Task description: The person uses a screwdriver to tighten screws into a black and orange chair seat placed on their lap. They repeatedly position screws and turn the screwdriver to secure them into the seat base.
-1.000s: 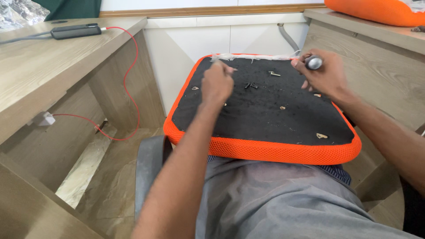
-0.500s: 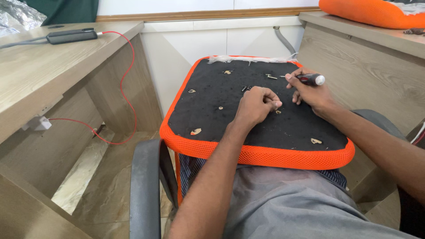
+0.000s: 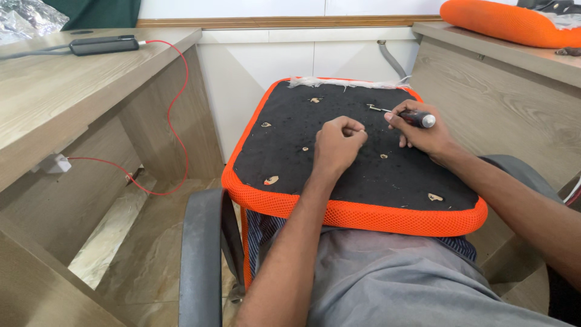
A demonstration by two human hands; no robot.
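An upturned chair seat, black underneath with an orange mesh rim, rests on my lap. My right hand grips a screwdriver with a black and red handle, its tip pointing left toward a bracket hole near the seat's far edge. My left hand sits on the middle of the black underside, fingers pinched together on something too small to make out. Several mounting holes dot the black surface.
A wooden desk stands at left with a black device and a red cable hanging down. Another wooden desk at right carries an orange cushion. A grey chair armrest is at lower left.
My left hand drew back from the seat's far part to its middle and pinched shut. The right hand with the screwdriver shifted left and lower. The view moved closer.
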